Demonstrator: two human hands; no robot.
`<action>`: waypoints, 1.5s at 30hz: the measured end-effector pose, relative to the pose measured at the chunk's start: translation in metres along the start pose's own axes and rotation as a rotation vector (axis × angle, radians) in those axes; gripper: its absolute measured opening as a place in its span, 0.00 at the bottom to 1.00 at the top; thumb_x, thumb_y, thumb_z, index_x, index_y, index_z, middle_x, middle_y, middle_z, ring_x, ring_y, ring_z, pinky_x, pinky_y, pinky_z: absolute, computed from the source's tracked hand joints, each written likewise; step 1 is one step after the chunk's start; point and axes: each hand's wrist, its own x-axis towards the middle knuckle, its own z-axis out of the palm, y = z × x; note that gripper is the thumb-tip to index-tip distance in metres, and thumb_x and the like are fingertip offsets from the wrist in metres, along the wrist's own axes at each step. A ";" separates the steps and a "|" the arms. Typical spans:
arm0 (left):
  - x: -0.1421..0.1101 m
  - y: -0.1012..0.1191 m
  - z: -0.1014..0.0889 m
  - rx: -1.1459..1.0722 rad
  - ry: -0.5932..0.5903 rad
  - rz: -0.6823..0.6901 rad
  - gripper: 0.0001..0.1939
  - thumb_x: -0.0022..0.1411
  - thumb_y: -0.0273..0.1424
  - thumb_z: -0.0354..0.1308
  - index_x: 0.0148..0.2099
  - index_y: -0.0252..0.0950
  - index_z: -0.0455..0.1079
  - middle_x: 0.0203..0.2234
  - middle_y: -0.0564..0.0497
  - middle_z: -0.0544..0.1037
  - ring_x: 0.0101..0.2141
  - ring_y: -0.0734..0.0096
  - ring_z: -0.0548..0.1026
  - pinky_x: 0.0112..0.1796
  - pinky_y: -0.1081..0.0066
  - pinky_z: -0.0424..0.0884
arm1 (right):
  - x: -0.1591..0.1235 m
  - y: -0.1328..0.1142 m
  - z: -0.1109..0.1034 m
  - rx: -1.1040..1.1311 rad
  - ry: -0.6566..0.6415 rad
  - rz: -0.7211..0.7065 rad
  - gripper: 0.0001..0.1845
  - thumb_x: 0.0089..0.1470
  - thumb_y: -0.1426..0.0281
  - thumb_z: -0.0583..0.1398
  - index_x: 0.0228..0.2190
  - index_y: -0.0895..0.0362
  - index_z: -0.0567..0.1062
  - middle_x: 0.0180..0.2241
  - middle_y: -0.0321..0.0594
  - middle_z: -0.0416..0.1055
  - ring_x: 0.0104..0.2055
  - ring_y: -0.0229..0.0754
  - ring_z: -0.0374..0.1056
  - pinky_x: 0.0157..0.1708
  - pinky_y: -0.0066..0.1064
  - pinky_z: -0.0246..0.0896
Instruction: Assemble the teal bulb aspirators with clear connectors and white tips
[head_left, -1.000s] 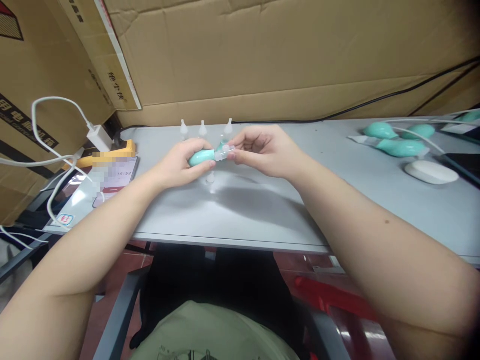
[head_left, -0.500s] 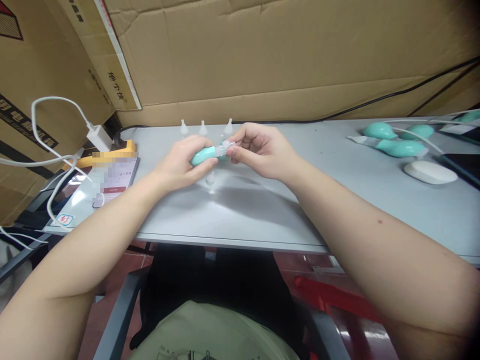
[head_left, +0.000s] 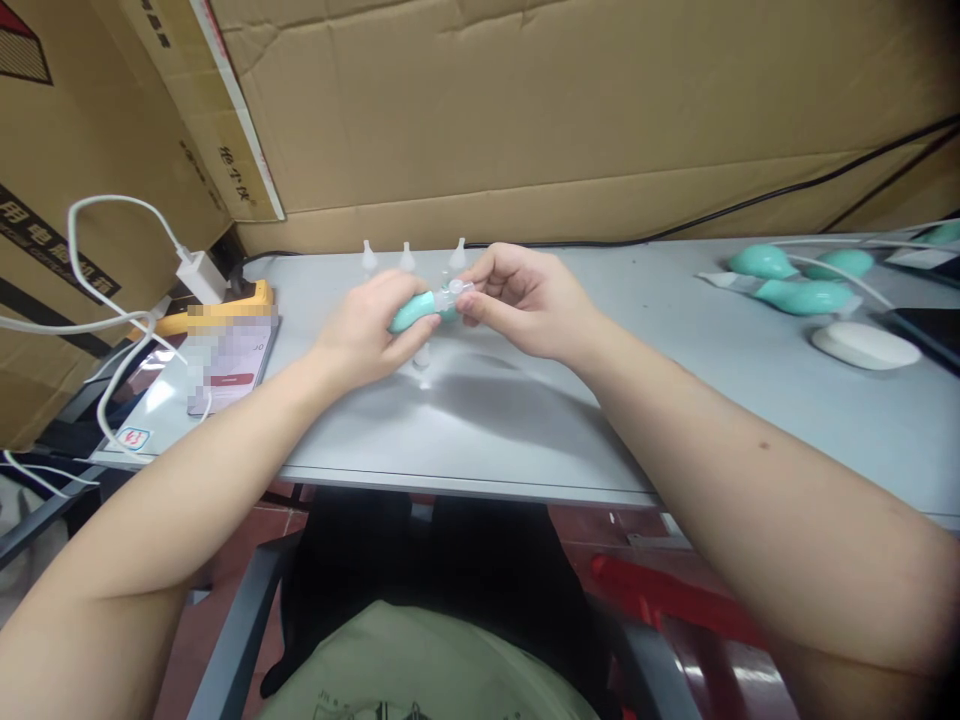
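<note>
Over the grey desk (head_left: 525,420), my left hand (head_left: 367,325) is closed around a teal squeeze bulb (head_left: 409,312). A clear plastic nozzle (head_left: 448,296) sits at the bulb's right end, and my right hand (head_left: 517,295) pinches its tip between thumb and fingers. How firmly nozzle and bulb are joined I cannot tell. Behind my hands stand translucent cone-shaped tips, one at the left (head_left: 368,255), a middle tip (head_left: 407,257) and a right tip (head_left: 460,253). Another clear piece (head_left: 422,355) lies under my left thumb, and something teal shows partly hidden beneath the nozzle.
Several teal bulbs (head_left: 806,296) lie at the right beside a white rounded case (head_left: 866,344). On the left are a phone (head_left: 240,365), a yellow object (head_left: 225,308) and a white charger (head_left: 201,275) with looping cables. A cardboard wall (head_left: 570,120) rises behind the desk.
Both hands keep their hold on the bulb and nozzle. The bulb and my left fingers have shifted very slightly right, and the whole view has moved a little.
</note>
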 end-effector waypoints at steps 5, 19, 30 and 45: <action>-0.001 0.000 0.002 0.034 0.005 0.023 0.08 0.73 0.36 0.58 0.48 0.38 0.72 0.38 0.48 0.80 0.38 0.63 0.77 0.40 0.65 0.72 | 0.000 -0.001 -0.001 0.003 -0.015 -0.003 0.25 0.56 0.45 0.75 0.35 0.52 0.78 0.31 0.38 0.76 0.30 0.40 0.68 0.31 0.36 0.68; -0.002 -0.010 -0.003 0.051 -0.135 0.055 0.11 0.73 0.39 0.59 0.50 0.37 0.75 0.39 0.47 0.80 0.39 0.61 0.78 0.39 0.64 0.71 | -0.001 -0.003 -0.002 -0.009 -0.126 0.056 0.22 0.56 0.49 0.76 0.35 0.53 0.78 0.30 0.37 0.77 0.31 0.41 0.70 0.33 0.37 0.69; -0.003 -0.013 -0.005 0.029 -0.197 0.052 0.13 0.73 0.39 0.59 0.52 0.38 0.76 0.39 0.48 0.80 0.38 0.62 0.78 0.39 0.64 0.71 | -0.004 0.001 0.001 0.007 -0.109 0.028 0.21 0.58 0.50 0.75 0.36 0.53 0.79 0.31 0.37 0.77 0.32 0.40 0.70 0.34 0.36 0.69; -0.002 -0.010 -0.001 -0.048 -0.063 0.004 0.11 0.72 0.40 0.60 0.47 0.38 0.75 0.39 0.47 0.81 0.39 0.63 0.77 0.42 0.64 0.74 | -0.004 0.001 0.012 0.062 0.026 0.069 0.27 0.53 0.45 0.77 0.36 0.52 0.77 0.37 0.41 0.82 0.37 0.43 0.77 0.40 0.38 0.79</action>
